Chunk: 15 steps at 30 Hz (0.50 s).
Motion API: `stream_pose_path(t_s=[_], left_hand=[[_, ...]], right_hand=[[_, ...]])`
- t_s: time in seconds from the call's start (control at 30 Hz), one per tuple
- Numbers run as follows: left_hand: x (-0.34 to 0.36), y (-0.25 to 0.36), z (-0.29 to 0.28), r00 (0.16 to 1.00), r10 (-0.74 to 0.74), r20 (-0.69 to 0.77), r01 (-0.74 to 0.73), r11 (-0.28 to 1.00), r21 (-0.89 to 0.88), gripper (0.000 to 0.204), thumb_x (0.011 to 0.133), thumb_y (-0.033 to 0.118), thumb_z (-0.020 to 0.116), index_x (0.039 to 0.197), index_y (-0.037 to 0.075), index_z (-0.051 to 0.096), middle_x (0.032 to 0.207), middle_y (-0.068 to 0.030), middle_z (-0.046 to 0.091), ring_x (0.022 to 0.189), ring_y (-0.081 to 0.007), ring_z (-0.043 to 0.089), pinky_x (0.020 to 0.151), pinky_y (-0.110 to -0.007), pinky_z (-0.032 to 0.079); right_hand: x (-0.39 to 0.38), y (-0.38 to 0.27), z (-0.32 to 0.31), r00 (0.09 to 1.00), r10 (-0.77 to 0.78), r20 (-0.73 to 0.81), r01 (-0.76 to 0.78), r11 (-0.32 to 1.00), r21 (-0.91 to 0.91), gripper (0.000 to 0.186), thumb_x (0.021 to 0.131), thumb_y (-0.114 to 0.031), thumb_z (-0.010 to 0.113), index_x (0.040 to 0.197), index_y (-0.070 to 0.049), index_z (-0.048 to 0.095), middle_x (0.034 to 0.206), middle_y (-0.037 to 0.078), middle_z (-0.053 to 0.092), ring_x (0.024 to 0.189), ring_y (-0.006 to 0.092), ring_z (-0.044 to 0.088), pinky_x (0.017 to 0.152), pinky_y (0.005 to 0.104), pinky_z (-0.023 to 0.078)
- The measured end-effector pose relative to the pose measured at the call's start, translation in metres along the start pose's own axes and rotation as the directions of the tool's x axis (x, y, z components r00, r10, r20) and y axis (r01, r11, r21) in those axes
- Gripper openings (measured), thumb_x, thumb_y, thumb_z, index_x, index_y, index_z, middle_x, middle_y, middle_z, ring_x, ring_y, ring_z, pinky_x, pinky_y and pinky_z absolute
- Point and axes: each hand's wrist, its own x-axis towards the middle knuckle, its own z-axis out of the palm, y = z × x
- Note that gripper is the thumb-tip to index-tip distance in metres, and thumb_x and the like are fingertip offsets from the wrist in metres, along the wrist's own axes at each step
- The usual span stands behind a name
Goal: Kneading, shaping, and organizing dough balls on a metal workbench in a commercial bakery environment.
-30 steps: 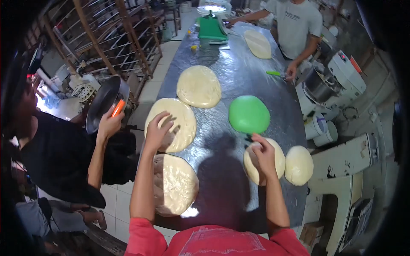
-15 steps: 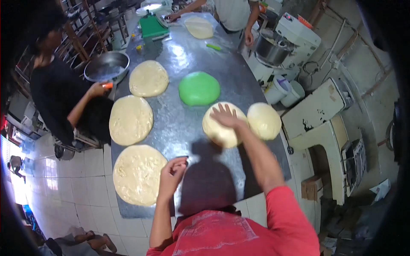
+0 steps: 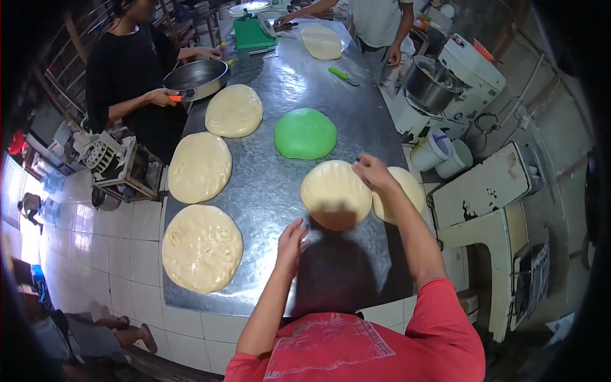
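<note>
My left hand (image 3: 293,242) is low over the steel table (image 3: 254,280), below the round pale dough (image 3: 331,188), its fingers loosely bent and apart, holding nothing visible. My right hand (image 3: 372,172) is at that dough's upper right edge, fingers bent but apart; I cannot tell whether it touches. It partly hides another pale dough (image 3: 401,197) on the right. A green dough (image 3: 304,134) lies just beyond. Three flattened pale doughs (image 3: 234,109) (image 3: 198,167) (image 3: 201,248) form a column along the left side.
A person in black (image 3: 127,73) holds an orange-handled pan (image 3: 194,79) at the left edge. A person in white (image 3: 379,25) stands far right, near a mixer (image 3: 433,83). Far along the table are a green scale (image 3: 251,32), flat dough (image 3: 321,41) and a green-handled tool (image 3: 340,75). Another person (image 3: 83,337) is lower left.
My left hand has left the left-side doughs and moved right. My right hand, spread on the round dough half a second ago, is now at its upper right edge, fingers bent.
</note>
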Motion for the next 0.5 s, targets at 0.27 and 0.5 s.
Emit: stream_pose_path(t_s=[0.27, 0.5], left_hand=[[0.101, -0.049, 0.095, 0.903, 0.177, -0.39, -0.196, 0.981, -0.007, 0.039, 0.093, 0.023, 0.064, 0.12, -0.004, 0.061, 0.104, -0.0146, 0.068, 0.092, -0.0205, 0.065, 0.078, -0.03, 0.054], [0.031, -0.017, 0.06, 0.998, 0.006, 0.062, 0.015, 0.942, -0.336, 0.034, 0.09, 0.012, 0.058, 0.118, -0.007, 0.059, 0.103, -0.0169, 0.067, 0.088, -0.0208, 0.064, 0.076, -0.027, 0.053]], right_hand=[[0.019, 0.007, 0.032, 0.992, 0.056, 0.117, -0.05, 0.997, -0.058, 0.082, 0.078, -0.041, 0.078, 0.141, 0.002, 0.048, 0.104, 0.011, 0.067, 0.089, 0.0186, 0.062, 0.082, 0.0276, 0.05], [-0.086, -0.038, 0.018, 0.91, -0.181, 0.374, 0.017, 0.916, 0.4, 0.071, 0.072, -0.027, 0.079, 0.132, 0.001, 0.055, 0.117, 0.014, 0.063, 0.102, 0.0248, 0.06, 0.092, 0.0343, 0.047]])
